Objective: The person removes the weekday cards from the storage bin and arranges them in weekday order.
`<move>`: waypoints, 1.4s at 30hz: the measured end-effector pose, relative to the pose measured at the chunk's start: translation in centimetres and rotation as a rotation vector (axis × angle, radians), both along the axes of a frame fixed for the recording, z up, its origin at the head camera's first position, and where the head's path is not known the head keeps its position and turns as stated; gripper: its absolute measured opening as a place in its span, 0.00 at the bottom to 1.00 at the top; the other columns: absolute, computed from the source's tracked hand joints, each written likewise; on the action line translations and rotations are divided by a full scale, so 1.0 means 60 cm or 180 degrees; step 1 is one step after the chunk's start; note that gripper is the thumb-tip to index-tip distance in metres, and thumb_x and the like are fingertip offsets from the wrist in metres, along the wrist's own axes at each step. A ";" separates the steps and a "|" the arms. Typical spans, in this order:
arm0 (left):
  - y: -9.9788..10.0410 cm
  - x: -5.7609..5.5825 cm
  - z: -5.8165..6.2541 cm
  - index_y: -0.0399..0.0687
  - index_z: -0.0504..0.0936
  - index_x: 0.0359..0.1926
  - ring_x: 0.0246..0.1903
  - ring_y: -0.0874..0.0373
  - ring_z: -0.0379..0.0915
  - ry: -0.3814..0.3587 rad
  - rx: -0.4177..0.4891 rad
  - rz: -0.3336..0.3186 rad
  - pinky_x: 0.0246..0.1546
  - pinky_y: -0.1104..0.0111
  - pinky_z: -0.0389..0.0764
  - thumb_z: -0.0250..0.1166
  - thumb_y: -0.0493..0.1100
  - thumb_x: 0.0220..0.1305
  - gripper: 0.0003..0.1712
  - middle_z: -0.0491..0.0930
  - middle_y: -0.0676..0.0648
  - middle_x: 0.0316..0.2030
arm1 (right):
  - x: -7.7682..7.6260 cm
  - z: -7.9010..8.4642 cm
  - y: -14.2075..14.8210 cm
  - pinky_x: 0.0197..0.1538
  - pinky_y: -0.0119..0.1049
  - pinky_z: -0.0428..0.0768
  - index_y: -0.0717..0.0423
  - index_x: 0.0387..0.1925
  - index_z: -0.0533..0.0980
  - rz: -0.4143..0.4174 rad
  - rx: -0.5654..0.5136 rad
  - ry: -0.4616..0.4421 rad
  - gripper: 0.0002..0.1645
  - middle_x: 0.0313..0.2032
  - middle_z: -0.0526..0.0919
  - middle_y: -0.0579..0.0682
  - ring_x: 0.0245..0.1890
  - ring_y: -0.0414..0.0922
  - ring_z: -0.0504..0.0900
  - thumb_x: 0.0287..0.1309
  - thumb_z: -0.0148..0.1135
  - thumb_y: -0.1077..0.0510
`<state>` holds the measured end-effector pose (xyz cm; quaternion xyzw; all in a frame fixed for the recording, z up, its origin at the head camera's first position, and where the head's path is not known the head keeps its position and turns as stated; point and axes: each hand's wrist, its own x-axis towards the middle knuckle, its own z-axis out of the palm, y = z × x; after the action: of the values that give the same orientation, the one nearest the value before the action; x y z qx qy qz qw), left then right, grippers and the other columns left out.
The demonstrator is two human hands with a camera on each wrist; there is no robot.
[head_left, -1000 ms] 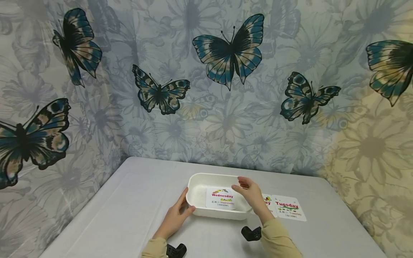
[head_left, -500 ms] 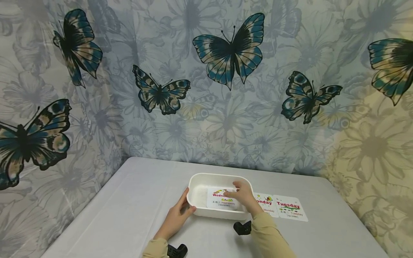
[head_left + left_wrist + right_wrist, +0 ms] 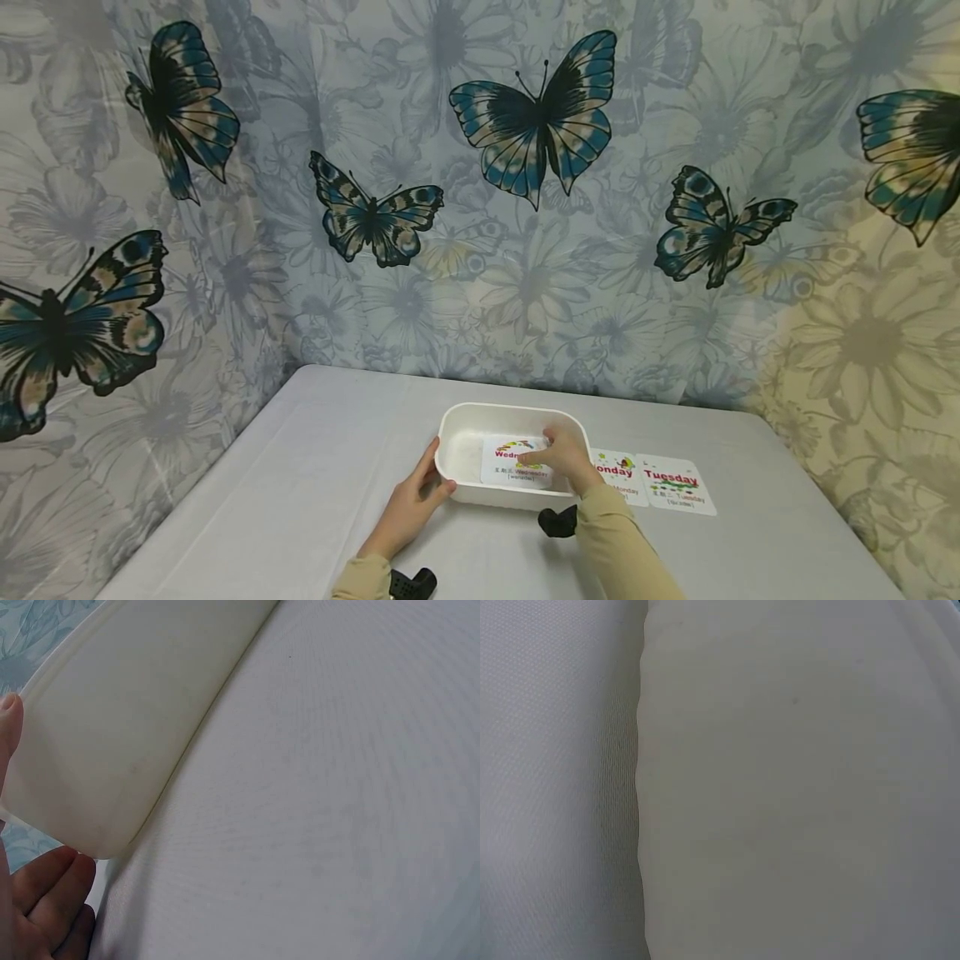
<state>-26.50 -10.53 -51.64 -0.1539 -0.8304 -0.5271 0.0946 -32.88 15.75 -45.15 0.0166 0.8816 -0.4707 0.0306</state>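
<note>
A white plastic tray (image 3: 465, 492) with deep walls rests on the table. My left hand (image 3: 405, 508) holds its left end, thumb on the near rim and fingers against the end wall; the left wrist view shows the same hold on the tray wall (image 3: 120, 735). Inside the tray lies a printed Wednesday card (image 3: 510, 473). Over the card's right part is my right hand (image 3: 566, 458), thumb and fingers spread apart, fingertips partly blurred. Whether it touches the card is unclear. In the right wrist view the tray's side (image 3: 795, 795) fills most of the frame and no hand shows.
A Monday card (image 3: 618, 479), partly hidden by the right hand and tray, lies right of the tray. Beside it is a Tuesday card (image 3: 678, 485). A white cloth covers the table (image 3: 300, 467). Behind stands a butterfly-patterned curtain (image 3: 525, 292).
My right hand has moved left and down from the tray's right rim to over the Wednesday card, uncovering more of the Monday card. The left hand and tray have stayed nearly still.
</note>
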 end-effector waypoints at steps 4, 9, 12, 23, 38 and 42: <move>0.000 0.001 0.001 0.63 0.50 0.72 0.57 0.50 0.67 -0.0022 0.0000 -0.0008 0.57 0.46 0.61 0.60 0.56 0.62 0.42 0.67 0.45 0.62 | -0.006 -0.006 0.001 0.60 0.54 0.60 0.79 0.57 0.62 0.0003 0.0171 -0.0002 0.52 0.56 0.67 0.72 0.57 0.64 0.65 0.34 0.79 0.56; 0.000 0.004 0.004 0.66 0.49 0.72 0.56 0.51 0.67 -0.0012 -0.0010 -0.0004 0.57 0.47 0.61 0.60 0.58 0.62 0.42 0.67 0.45 0.61 | -0.010 -0.012 0.003 0.56 0.51 0.66 0.76 0.49 0.68 0.0033 0.0367 0.0042 0.45 0.46 0.74 0.66 0.47 0.58 0.71 0.32 0.80 0.56; 0.001 0.004 0.006 0.68 0.48 0.72 0.56 0.51 0.67 0.0005 -0.0009 0.0005 0.57 0.48 0.62 0.60 0.58 0.62 0.42 0.67 0.45 0.61 | -0.012 -0.015 0.004 0.50 0.48 0.69 0.73 0.42 0.71 0.0046 0.0441 0.0086 0.39 0.38 0.75 0.59 0.39 0.53 0.70 0.30 0.81 0.56; 0.000 0.003 0.004 0.64 0.49 0.72 0.56 0.51 0.67 0.0040 -0.0027 0.0010 0.57 0.49 0.62 0.59 0.60 0.61 0.43 0.68 0.44 0.60 | -0.028 -0.037 0.009 0.53 0.50 0.68 0.73 0.49 0.68 0.0022 0.0700 0.0140 0.54 0.43 0.74 0.61 0.44 0.54 0.71 0.18 0.84 0.51; -0.001 0.003 0.004 0.65 0.49 0.72 0.56 0.52 0.67 0.0054 -0.0029 0.0013 0.57 0.49 0.62 0.60 0.59 0.61 0.43 0.68 0.43 0.61 | -0.007 -0.020 -0.005 0.55 0.51 0.66 0.73 0.53 0.65 0.0021 0.0999 0.0135 0.59 0.44 0.71 0.63 0.43 0.55 0.69 0.16 0.85 0.50; 0.000 0.002 0.002 0.66 0.48 0.72 0.56 0.51 0.67 0.0042 -0.0017 0.0006 0.57 0.48 0.62 0.60 0.59 0.62 0.43 0.67 0.43 0.61 | -0.004 -0.019 -0.006 0.55 0.51 0.66 0.74 0.52 0.66 0.0031 0.1051 0.0146 0.58 0.44 0.71 0.62 0.43 0.55 0.68 0.17 0.84 0.50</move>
<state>-26.39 -10.54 -51.53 -0.1569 -0.8313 -0.5237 0.1002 -33.10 15.41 -46.28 0.0064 0.9475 -0.3196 0.0096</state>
